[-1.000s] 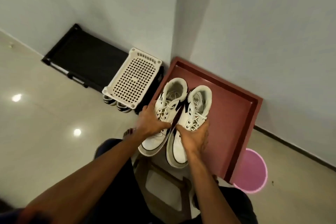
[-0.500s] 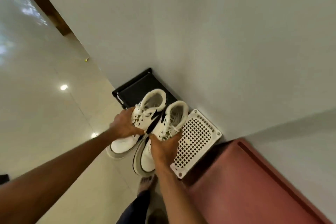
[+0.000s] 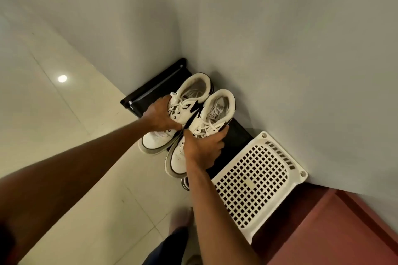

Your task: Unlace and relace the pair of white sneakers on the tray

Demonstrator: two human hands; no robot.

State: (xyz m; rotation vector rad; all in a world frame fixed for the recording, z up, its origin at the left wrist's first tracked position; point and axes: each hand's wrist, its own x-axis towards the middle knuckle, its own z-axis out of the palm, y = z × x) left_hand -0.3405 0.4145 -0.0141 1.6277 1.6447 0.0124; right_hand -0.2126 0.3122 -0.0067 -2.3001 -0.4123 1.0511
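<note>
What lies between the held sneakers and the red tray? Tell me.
In the head view, a white perforated crate lies between the sneakers and the tray, right beside the tray's edge.

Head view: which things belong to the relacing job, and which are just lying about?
Job: white sneaker gripped by left hand; second white sneaker gripped by right hand; red tray.
Lying about: white perforated plastic rack; black shoe rack.
</note>
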